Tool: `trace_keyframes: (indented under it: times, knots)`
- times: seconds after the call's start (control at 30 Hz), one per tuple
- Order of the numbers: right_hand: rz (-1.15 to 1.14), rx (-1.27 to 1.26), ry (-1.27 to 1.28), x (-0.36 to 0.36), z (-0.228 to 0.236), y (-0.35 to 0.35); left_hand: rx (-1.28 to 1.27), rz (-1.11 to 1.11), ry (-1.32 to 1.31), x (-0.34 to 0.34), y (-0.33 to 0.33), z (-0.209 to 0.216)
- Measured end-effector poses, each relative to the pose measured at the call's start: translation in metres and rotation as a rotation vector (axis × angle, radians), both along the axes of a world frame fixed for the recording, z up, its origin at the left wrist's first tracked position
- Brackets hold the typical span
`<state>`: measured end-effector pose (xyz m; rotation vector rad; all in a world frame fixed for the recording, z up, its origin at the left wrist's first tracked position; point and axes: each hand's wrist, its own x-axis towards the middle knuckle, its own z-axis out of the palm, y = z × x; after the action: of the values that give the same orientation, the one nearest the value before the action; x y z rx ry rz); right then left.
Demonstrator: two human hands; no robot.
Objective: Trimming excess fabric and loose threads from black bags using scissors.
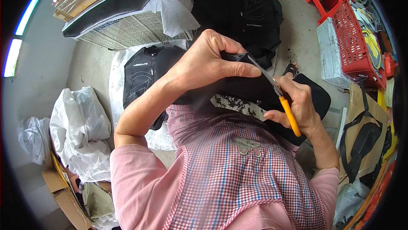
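1. So, my left hand (208,60) is closed around a fold of the black fabric piece (255,89), thumb pressed flat along the top edge, holding it up in front of my chest.
2. My right hand (299,104) is wrapped shut on the orange-handled snips (282,102), fingers curled round the handle.
3. Key bit: the snips run diagonally, handle down by my right hand, blades pointing up-left and meeting the fabric edge right at my left thumb tip.
4. Fabric lies between both hands, over my checked apron (238,174); right hand's nearer the cutting spot.
5. Black thread bits sit on a pale panel (233,102) just under the fabric.
6. More black garments (242,9) lie on the floor ahead, red basket (352,34) off to the right.
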<state>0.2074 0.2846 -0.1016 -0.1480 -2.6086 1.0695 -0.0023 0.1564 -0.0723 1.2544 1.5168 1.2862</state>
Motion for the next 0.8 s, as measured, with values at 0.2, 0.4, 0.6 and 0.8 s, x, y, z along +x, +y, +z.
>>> trace_keyframes:
  times: [0.2,0.4,0.6,0.8]
  knots:
    - [-0.037,0.066,-0.025,0.002,-0.01,0.005,-0.02,0.044,-0.048,0.002,0.0,-0.003]
    - [-0.332,0.492,0.257,-0.021,0.013,0.039,0.021,0.299,-0.296,-0.039,-0.002,-0.006]
    - [-0.464,0.291,0.494,-0.024,0.023,0.033,0.181,0.647,-0.905,-0.1,-0.076,-0.022]
    - [-0.243,-0.565,-0.005,-0.036,-0.083,-0.019,0.517,0.547,-1.401,-0.108,-0.155,-0.117]
